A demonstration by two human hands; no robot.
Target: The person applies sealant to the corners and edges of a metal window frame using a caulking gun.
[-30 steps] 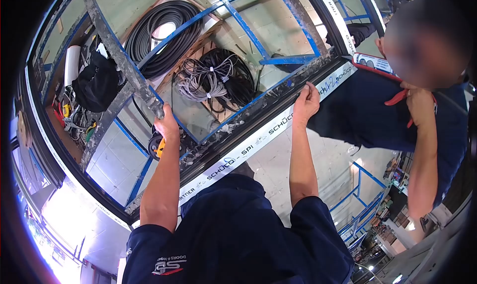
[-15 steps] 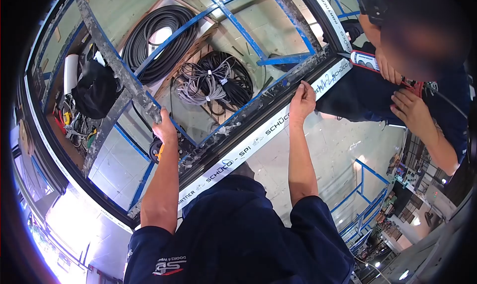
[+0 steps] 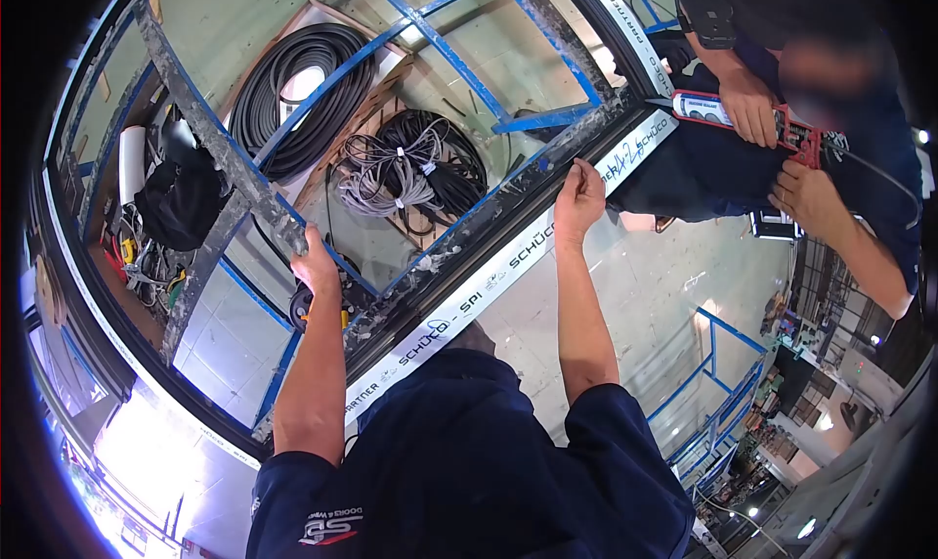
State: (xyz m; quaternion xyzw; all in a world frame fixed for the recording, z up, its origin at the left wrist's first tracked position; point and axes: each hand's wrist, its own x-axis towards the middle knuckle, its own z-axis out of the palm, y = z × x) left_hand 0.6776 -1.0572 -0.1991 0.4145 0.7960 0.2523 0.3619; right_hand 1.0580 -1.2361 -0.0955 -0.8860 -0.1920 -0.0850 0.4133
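My left hand [image 3: 318,266] is closed around the end of a worn, blue-edged metal crossbar [image 3: 256,190] of the support stand. My right hand [image 3: 580,199] has its fingers curled together at the inner edge of a black window or door frame [image 3: 469,258]. White protective film [image 3: 503,278] with SCHÜCO lettering and blue handwriting runs along the frame's near side. At the frame's right corner, another person's hands hold a red sealant gun [image 3: 801,139] with a printed cartridge [image 3: 701,108], its nozzle tip at the joint.
Under the stand are a coil of black rubber gasket [image 3: 283,134] and bundled grey and black strips [image 3: 403,173] in cardboard. A black bag [image 3: 181,202] lies among tools on the left. Another blue metal rack [image 3: 718,359] stands behind, on the right.
My view has shifted slightly, and both my hands keep their places on the crossbar and frame. The other person's head has moved up, showing more of the sealant gun at the corner.
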